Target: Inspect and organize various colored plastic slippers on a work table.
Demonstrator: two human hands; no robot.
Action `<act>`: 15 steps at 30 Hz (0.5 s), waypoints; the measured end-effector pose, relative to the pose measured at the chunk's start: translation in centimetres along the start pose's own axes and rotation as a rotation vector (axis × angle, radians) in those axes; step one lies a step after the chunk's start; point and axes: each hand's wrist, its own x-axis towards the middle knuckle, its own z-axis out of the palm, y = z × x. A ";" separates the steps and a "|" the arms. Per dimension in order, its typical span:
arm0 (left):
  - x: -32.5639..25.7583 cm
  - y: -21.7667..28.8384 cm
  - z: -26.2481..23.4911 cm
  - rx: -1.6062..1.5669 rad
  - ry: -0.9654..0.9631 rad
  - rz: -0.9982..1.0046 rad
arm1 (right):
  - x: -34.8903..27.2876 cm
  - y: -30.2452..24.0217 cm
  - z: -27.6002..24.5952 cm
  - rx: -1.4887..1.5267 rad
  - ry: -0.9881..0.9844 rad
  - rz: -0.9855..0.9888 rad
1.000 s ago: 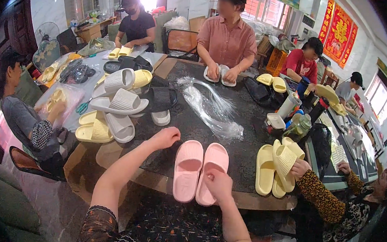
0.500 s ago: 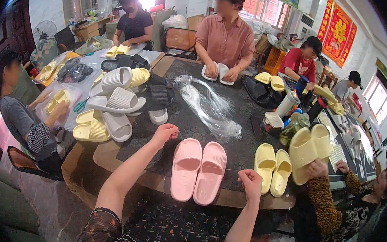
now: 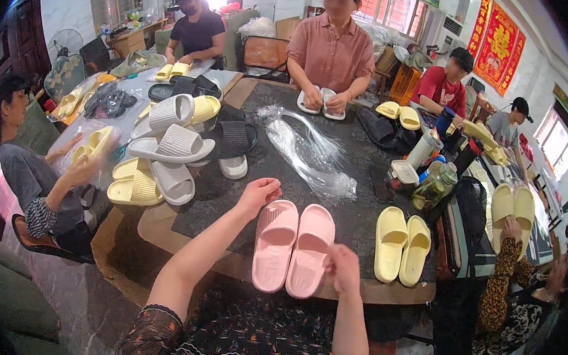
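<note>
Lying paired, the pink slippers (image 3: 274, 249) seemingly leave both straps (image 3: 318, 229) reachable. Left hand (image 3: 258, 195) and right hand (image 3: 344, 270) curl their fingers (image 3: 272, 186), contents unclear.

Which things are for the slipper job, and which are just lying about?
For the job, it seems:
pink slippers, near left hand and right hand
bundle of clear strands

Just lying about, probably:
greenish jar
pale-lidded container
white tumbler
</note>
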 end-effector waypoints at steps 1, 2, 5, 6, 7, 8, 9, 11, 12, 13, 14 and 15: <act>0.0 0.0 0.3 0.087 -0.027 0.037 | -0.2 0.0 0.5 -0.245 -0.043 0.080; 0.1 -0.1 0.7 0.174 -0.055 0.074 | -0.2 0.8 0.6 -0.404 -0.090 0.094; 0.5 -0.7 2.9 0.417 -0.103 0.162 | 0.2 2.7 0.9 -0.385 -0.195 0.194; 1.0 -1.5 2.9 0.445 -0.139 0.185 | 0.8 3.1 1.6 -0.392 -0.193 0.168; 1.3 -2.0 3.5 0.447 -0.139 0.184 | 1.4 3.3 1.7 -0.390 -0.194 0.169; 1.5 -2.4 4.2 0.655 -0.146 0.251 | 2.2 3.3 1.8 -0.235 -0.197 0.224; 1.9 -2.9 4.8 0.865 -0.156 0.316 | 3.2 3.5 1.9 -0.079 -0.198 0.277; 1.7 -3.7 5.7 0.919 -0.155 0.415 | 4.5 4.1 3.4 0.034 -0.101 0.287; 1.7 -3.9 6.4 1.011 -0.166 0.389 | 5.2 4.4 3.7 0.201 -0.077 0.310; 1.6 -4.0 7.0 1.101 -0.176 0.363 | 5.6 4.6 3.9 0.368 -0.054 0.331; 1.3 -4.2 7.4 1.125 -0.201 0.362 | 6.0 4.9 4.4 0.478 0.017 0.315; 1.3 -4.4 7.3 1.128 -0.197 0.362 | 6.4 5.4 4.3 0.479 0.013 0.316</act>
